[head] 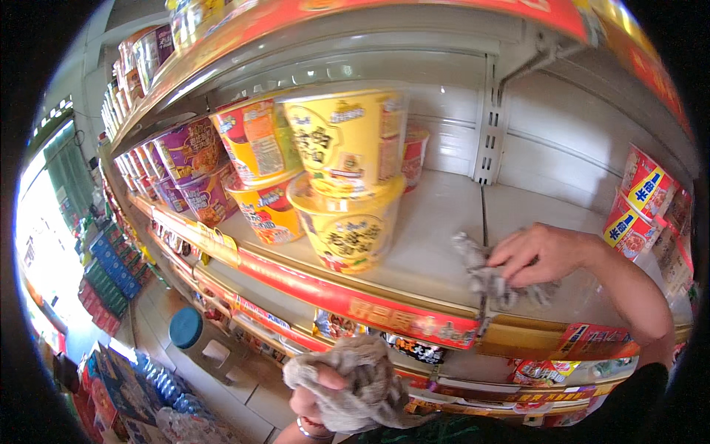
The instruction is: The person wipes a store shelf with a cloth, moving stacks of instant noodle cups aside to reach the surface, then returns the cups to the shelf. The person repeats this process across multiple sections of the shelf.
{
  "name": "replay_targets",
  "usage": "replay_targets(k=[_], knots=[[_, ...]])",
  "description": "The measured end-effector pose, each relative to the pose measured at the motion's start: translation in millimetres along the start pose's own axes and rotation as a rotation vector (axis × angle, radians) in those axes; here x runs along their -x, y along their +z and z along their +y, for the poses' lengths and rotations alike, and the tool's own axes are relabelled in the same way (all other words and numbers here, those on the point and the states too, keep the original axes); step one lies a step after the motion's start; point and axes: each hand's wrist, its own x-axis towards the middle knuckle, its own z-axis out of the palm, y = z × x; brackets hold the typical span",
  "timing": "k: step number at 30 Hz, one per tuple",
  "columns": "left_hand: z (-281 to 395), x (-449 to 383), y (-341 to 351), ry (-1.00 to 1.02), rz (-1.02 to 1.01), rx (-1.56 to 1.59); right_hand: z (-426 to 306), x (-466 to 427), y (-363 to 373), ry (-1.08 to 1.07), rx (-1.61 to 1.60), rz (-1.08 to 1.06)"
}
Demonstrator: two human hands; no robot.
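With fingers bent over a grey cloth [499, 280], my right hand [541, 256] presses it on the front part of the metal shelf [438, 222], over the seam between two shelf panels. A bundled grey-beige cloth [369, 383] is held in my left hand [316, 394], low in front of the shelf's red price strip [355, 305]. To the left of the right hand, a yellow instant noodle cup [344, 144] stands on another yellow cup [349, 227]. Orange and red cups [266, 211] are stacked beside them.
Purple noodle cups [191, 150] line the shelf further left. Red noodle cups [632, 222] stand at the right end. An upper shelf edge [333, 11] runs overhead, and lower shelves hold packets [335, 323]. A round stool with a teal top [186, 327] stands on the tiled floor.
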Motion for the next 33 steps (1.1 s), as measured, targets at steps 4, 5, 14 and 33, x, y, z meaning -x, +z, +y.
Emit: replay_targets(k=[4,5,14,33], knots=[[36.1,-17.7,-29.6,0.142,0.002,0.152,-48.9,-38.4,1.7,0.092,0.102,0.494],[44.3,-23.9,-31.4,0.141,-0.012,0.227,-61.9,-60.6,4.5,0.057,0.098,0.598],[77.2,-41.2,-61.4,0.138,-0.021,0.258,-51.7,-160.9,41.4,0.075,-0.217,0.986],[51.5,-33.7,-64.3,0.249,0.005,0.121,8.4,-10.7,-1.2,0.342,0.107,1.184]])
